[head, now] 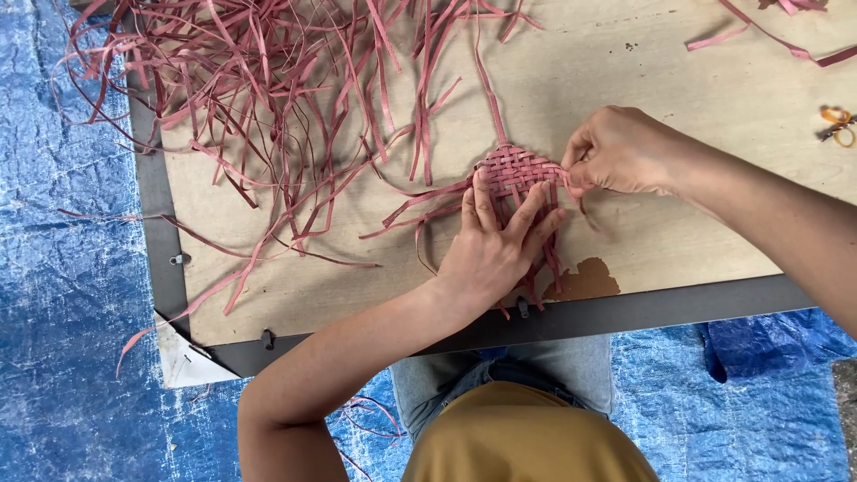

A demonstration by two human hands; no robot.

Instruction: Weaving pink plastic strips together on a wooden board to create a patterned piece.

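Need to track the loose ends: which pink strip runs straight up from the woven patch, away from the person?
The single strip leaving the patch's top edge, between the big pile and the right hand. The others trail left or down.

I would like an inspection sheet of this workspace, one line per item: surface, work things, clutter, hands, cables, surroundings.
Surface: pale wooden board with a dark frame; a brown patch near its front edge.
Work things: small woven patch of reddish-pink strips, loose ends trailing off it.
Clutter: big loose pile of strips at top left; a few more strips at top right; orange-handled scissors at the right edge.
Hands: left hand pressed flat on the patch; right hand with fingers pinched at its right edge.
Cables: nothing seen.
Surroundings: blue tarp under the board; white scrap at the board's corner.
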